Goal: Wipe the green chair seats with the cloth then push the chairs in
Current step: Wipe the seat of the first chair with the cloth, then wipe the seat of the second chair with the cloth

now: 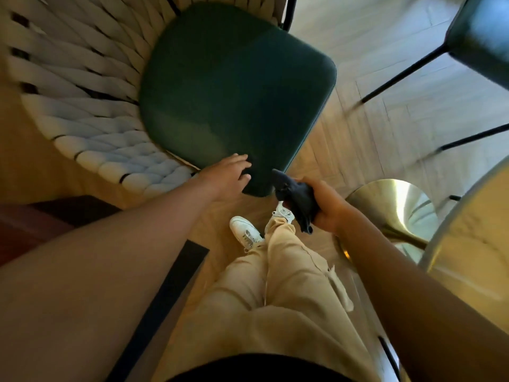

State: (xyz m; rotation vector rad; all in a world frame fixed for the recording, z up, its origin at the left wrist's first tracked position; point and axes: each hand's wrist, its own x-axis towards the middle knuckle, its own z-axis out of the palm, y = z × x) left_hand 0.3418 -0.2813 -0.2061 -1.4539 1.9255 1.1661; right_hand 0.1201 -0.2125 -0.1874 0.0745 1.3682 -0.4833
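The dark green padded chair seat (237, 92), ringed by its cream woven backrest (80, 86), sits just ahead of the person. The left hand (228, 172) lies flat, gripping nothing, on the seat's near corner; the right hand (325, 205) clenches a bunched dark cloth (294, 199) just beside that corner. A hard shove could drive the chair into the brass pedestal table base (394, 205) to the seat's right, and a bunched cloth may wipe poorly.

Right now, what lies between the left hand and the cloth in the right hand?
The near corner of the green seat. The left hand rests on its edge; the cloth, gripped by the right hand, hangs just beside it. Head view.
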